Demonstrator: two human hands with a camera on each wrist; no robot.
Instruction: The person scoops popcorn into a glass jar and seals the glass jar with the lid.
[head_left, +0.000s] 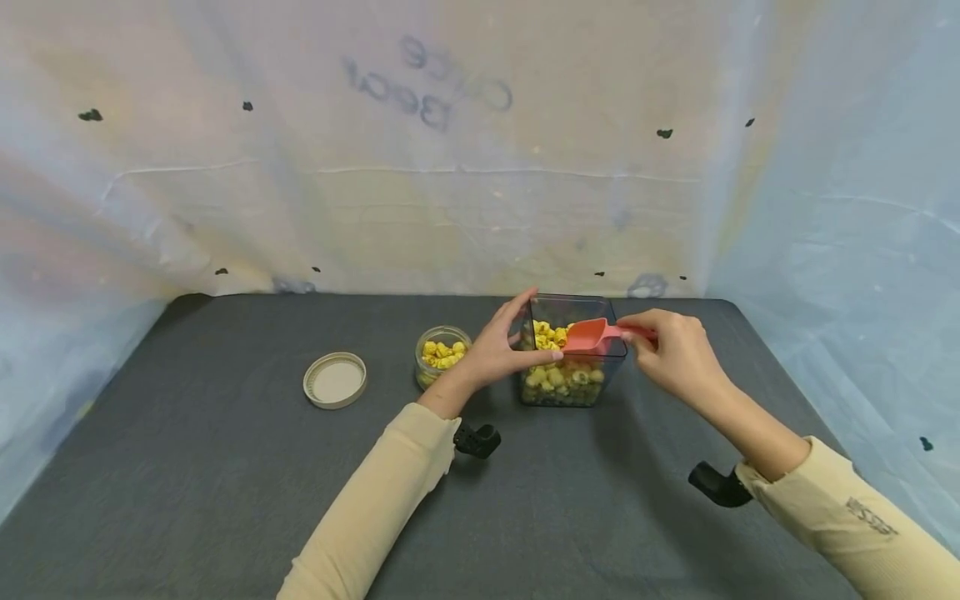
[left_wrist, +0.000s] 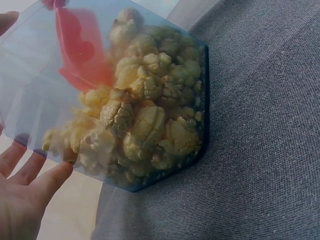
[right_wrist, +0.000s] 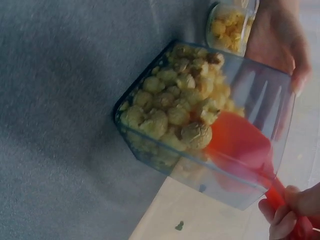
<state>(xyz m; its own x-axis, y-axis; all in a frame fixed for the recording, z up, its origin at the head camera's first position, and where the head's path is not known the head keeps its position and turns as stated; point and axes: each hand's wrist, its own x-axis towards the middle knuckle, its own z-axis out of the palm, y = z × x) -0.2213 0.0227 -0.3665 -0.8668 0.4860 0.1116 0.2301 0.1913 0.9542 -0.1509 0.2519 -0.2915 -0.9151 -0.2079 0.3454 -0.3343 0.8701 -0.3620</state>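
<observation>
Red scoop [head_left: 588,336]: pinched by the handle in right hand [head_left: 678,354], bowl against popcorn [head_left: 551,336].
Clear container [head_left: 570,308]: gripped at left side by left hand [head_left: 495,350], fingers and thumb spread.
Forearms [head_left: 382,517]: angled inward.

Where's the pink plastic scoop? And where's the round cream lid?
Pink plastic scoop [head_left: 589,335]: head view, on its bowl.
Round cream lid [head_left: 335,382]: head view, on its middle.
</observation>
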